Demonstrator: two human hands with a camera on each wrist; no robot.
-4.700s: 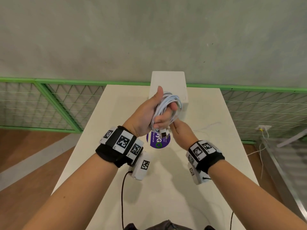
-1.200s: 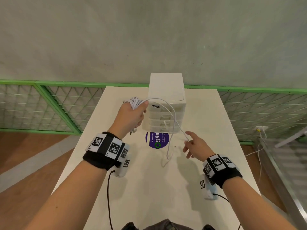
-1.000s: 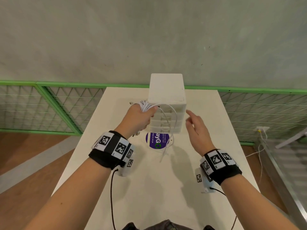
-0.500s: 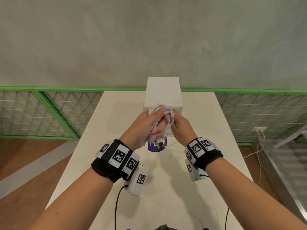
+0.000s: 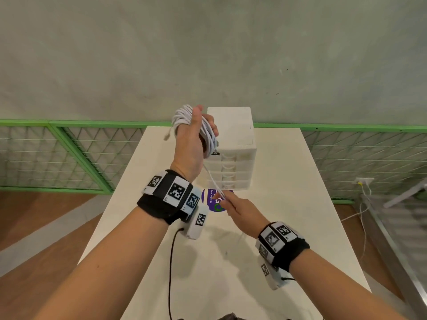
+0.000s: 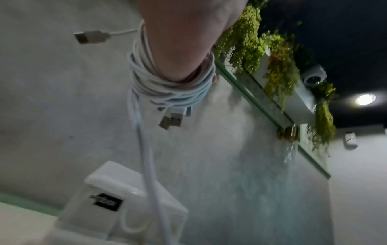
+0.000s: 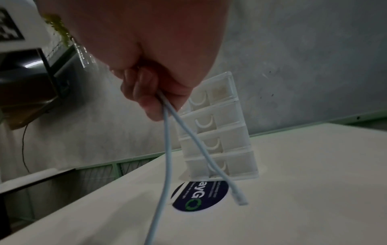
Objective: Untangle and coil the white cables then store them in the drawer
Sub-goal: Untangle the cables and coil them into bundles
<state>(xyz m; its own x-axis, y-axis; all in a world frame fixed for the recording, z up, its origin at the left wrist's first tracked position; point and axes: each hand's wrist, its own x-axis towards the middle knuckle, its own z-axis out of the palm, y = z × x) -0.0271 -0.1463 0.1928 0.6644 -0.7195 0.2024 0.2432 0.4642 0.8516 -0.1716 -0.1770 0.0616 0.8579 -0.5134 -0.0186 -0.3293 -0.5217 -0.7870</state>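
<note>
White cables (image 5: 182,118) are wound in a coil round my raised left hand (image 5: 203,122), left of the white drawer unit (image 5: 233,135). The left wrist view shows the coil (image 6: 167,86) round the hand (image 6: 178,49), with a USB plug (image 6: 92,36) sticking out and another USB plug (image 6: 171,119) hanging below. One strand (image 5: 212,181) runs taut down to my right hand (image 5: 227,200), which pinches it low over the table. In the right wrist view two strands leave the fingers (image 7: 150,106), and one ends in a small plug (image 7: 238,197). All drawers (image 7: 217,132) look closed.
The white table (image 5: 288,227) carries a round purple sticker (image 5: 211,203) in front of the drawer unit. Green mesh railing (image 5: 69,153) flanks the table, with a grey wall behind. More white cables hang at a wall socket (image 5: 362,181) on the right.
Half a second ago both hands were together in front of the drawer unit. My left hand has risen with the coil, and my right hand has dropped toward me, drawing a strand taut.
</note>
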